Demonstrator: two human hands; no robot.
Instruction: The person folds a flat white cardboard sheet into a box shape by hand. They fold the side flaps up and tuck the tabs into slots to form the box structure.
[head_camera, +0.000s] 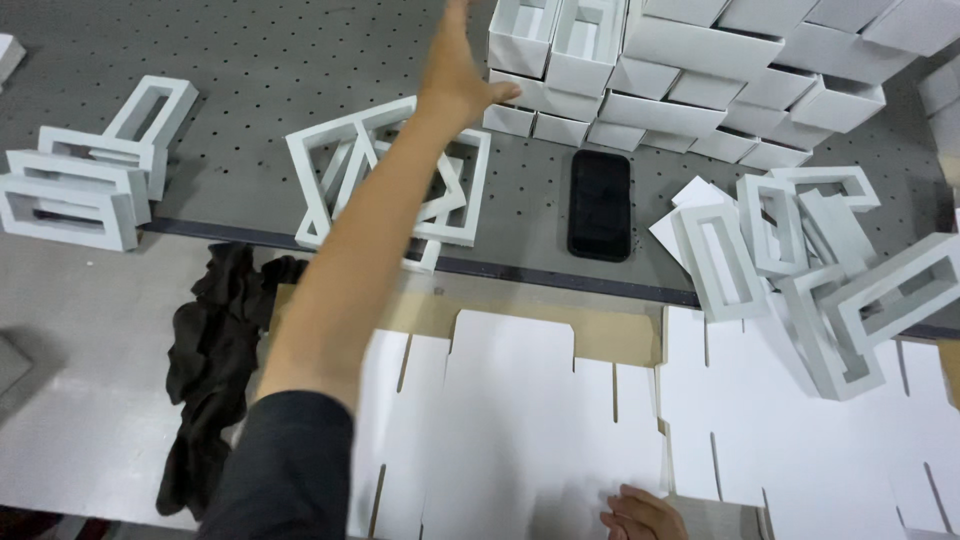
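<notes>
Two hands: ours.
Left hand (458, 70): fingers spread flat against stacked white boxes (690, 90), gripping nothing.
Right hand (645, 515): below boxes, cropped; on flat cardboard blank (510, 420), grip indiscernible.

White folded boxes (640, 75) stand stacked in rows at the table's (250, 60) far edge, two at the top left open upward (their insides divided). A flat white die-cut carton blank (510, 430) lies at the near edge.

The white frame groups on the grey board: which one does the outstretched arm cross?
The middle group of white frames, left of the black phone; the left arm passes over it, unlike the side groups.
</notes>
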